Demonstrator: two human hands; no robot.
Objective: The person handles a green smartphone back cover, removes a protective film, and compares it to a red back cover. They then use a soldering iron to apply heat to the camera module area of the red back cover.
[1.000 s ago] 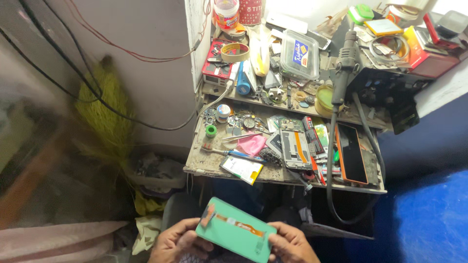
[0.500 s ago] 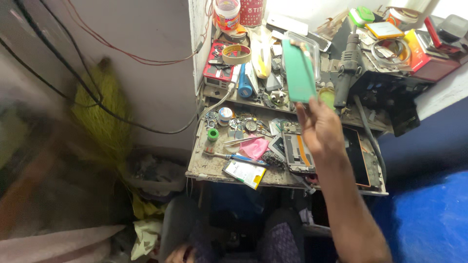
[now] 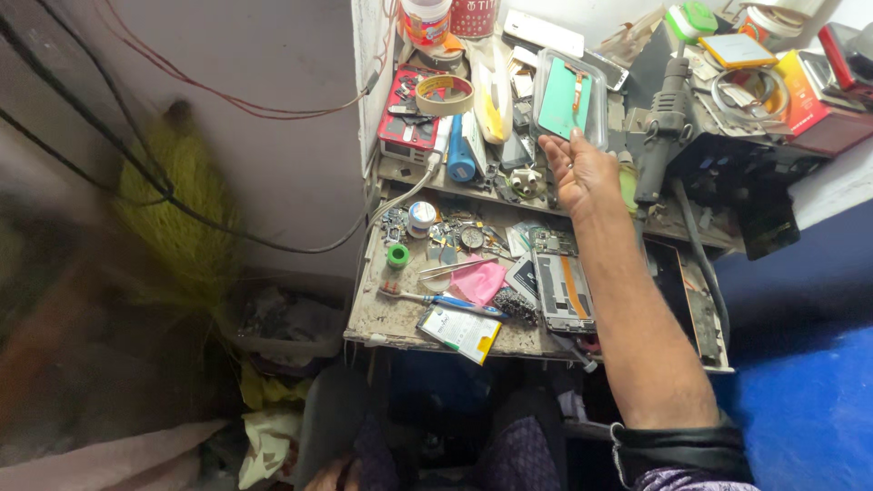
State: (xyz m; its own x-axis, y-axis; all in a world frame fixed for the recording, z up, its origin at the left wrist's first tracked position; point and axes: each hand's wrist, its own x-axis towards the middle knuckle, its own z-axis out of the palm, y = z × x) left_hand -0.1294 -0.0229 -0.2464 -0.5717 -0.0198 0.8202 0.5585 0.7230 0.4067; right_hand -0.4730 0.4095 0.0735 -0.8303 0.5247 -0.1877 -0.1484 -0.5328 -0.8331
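My right hand point(image 3: 578, 171) reaches out over the cluttered workbench, fingers apart and palm up, holding nothing. Just beyond its fingertips a green phone back panel point(image 3: 564, 98) with a thin orange strip lies in a clear plastic tray point(image 3: 540, 91) on the upper shelf. The hand is just short of the tray's near edge, and I cannot tell whether it touches it. My left hand point(image 3: 329, 475) shows only as a sliver at the bottom edge near my lap, and its fingers are hidden.
The lower shelf point(image 3: 382, 318) carries an opened phone point(image 3: 564, 291), a toothbrush point(image 3: 436, 300), a pink cloth point(image 3: 479, 280), a battery point(image 3: 459, 329) and small parts. A tape roll point(image 3: 444, 94), a blue tube point(image 3: 460, 159) and a black hot-air handle point(image 3: 662, 118) crowd the upper shelf. Cables hang along the left wall.
My right hand carried the green panel from my lap up to the upper shelf, laid it in the clear tray and let go. My left hand stayed low.
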